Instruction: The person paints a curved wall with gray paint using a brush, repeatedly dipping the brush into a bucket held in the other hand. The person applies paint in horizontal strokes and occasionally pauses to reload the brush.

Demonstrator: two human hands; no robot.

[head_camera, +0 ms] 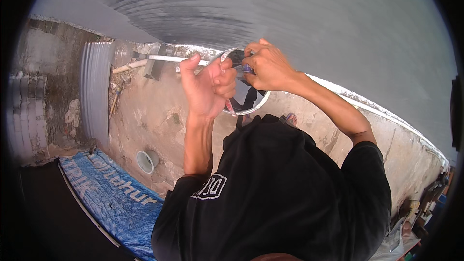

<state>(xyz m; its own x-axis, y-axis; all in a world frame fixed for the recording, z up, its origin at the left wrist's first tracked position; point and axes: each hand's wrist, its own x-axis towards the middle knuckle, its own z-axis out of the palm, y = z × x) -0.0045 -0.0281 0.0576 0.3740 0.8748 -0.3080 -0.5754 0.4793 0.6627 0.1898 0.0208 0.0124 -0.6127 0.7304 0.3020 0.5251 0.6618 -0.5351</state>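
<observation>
My left hand (209, 88) is closed around a pale band with red marks (230, 107), which looks like the handle of a round bucket (262, 103). The bucket has a white rim and a dark, shiny inside; its contents cannot be told apart from reflections. Over the bucket's far side, my right hand (270, 65) grips a small purple-blue object (248, 68), perhaps a tool's handle, with the fingers bent around it. The rest of that object is hidden. Just beyond both hands rises a grey wall (308, 25) with darker streaks.
A white pipe (174, 58) runs low along the wall. At the left stands a corrugated sheet (96, 94), with a clear plastic bottle (122, 53) near it. A pale bucket (146, 162) lies on the worn concrete floor (145, 116) by a blue printed tarp (119, 195). Clutter lies at the lower right.
</observation>
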